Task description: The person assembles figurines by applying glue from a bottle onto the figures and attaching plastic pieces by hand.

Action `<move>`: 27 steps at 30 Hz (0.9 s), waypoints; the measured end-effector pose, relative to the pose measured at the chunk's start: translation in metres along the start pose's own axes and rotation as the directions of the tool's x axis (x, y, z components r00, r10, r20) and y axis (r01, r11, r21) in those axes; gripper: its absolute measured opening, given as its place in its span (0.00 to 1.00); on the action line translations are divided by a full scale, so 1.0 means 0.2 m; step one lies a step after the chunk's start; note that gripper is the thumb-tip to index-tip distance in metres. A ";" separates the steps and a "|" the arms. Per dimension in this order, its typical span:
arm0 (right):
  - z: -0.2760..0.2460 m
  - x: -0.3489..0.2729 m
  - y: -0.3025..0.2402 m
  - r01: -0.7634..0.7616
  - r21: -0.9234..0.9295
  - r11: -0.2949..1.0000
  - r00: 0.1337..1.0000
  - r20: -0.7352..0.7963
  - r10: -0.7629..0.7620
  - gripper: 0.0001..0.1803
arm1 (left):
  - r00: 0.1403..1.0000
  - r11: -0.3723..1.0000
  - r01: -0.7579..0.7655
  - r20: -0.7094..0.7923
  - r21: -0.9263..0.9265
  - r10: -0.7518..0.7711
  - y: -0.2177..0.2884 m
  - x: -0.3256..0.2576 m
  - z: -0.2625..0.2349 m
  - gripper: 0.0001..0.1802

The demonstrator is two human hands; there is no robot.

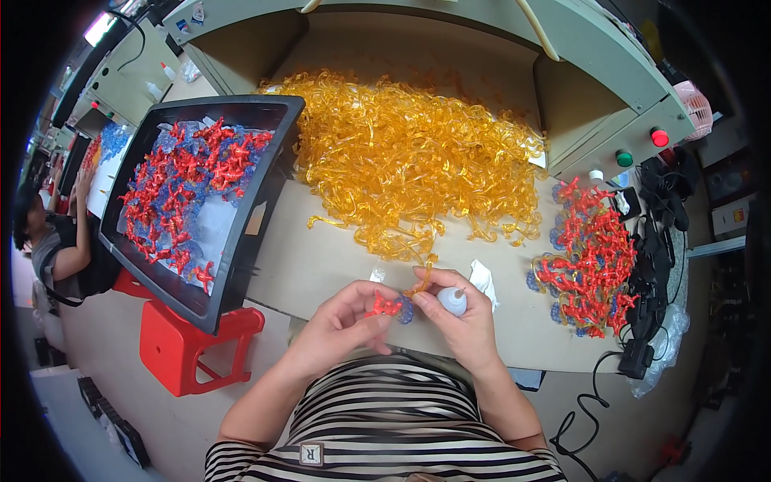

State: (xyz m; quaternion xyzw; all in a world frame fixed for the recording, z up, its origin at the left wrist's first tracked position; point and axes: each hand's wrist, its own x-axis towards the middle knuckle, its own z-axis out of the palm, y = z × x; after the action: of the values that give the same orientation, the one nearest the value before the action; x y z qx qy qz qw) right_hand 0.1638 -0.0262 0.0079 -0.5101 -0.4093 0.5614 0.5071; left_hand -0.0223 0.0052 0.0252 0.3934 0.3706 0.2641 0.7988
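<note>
Close to my body, my left hand (349, 315) pinches a small red plastic figurine (387, 305). A clear blue lumpy piece (405, 312) sits at its right side. My right hand (464, 321) holds a curled amber plastic strand (428, 271) between thumb and fingertips, touching or very near the figurine. Tucked in the same hand is a pale squeeze bottle (452, 300) with a nozzle. Beyond both hands spreads a big heap of amber strands (401, 161). The fingers partly hide where the parts meet.
A black tray (261, 217) of red and blue figurines stands tilted at left, above a red stool (173, 345). More figurines (590, 261) pile at right beside black cables (650, 265). White tissue (483, 281) lies by my right hand. Another person (64, 241) sits far left.
</note>
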 end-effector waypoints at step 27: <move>-0.03 -0.09 -0.04 -0.039 0.173 0.984 0.999 -0.012 0.041 0.07 | 0.988 0.969 -0.004 -0.149 -0.245 -0.034 0.01 0.00 0.04 0.17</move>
State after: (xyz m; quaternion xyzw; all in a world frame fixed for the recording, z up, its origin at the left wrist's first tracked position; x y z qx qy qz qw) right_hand 0.1704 -0.0426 0.0180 -0.4766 -0.3449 0.6010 0.5410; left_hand -0.0156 0.0035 0.0300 0.2677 0.3979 0.3310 0.8127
